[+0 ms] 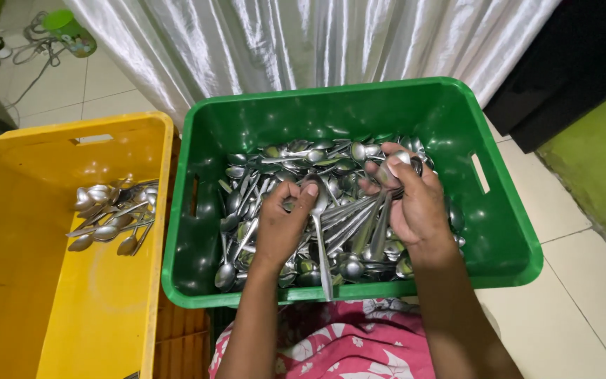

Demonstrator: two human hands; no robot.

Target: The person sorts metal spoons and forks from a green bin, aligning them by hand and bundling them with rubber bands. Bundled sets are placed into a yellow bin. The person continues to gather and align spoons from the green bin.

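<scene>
Bundle of spoons (359, 224): a fanned handful of steel spoons is being gripped in the right hand, the handles running down toward 7 o'clock, over the middle of the green crate

Right hand (415, 203): it is closing around that bundle, fingers wrapped over the handles, and the thumb and fingertips are pinching one more spoon bowl (395, 167) at its 12 o'clock side

Left hand (282, 224): it is sitting at 9 o'clock of the right hand, just beside it, and is pinching a single spoon (320, 231) near the neck; that spoon's handle is pointing down to 6 o'clock, toward the crate's near wall

Loose spoons (296, 158): a deep heap of them is lying under and around both hands, covering the crate floor, thickest toward 12 o'clock

Green crate (359, 98): a plastic bin with slotted handles is standing in front of the person, its near rim resting against a pink flowered cloth (345, 344) at 6 o'clock

Yellow crate (29, 281): it is standing touching the green one at 9 o'clock and is holding a small pile of spoons (110, 214) in its far half

Surroundings: a white curtain (303, 42) is hanging at 12 o'clock, and pale floor tiles (583, 302) are showing at 4 o'clock
</scene>
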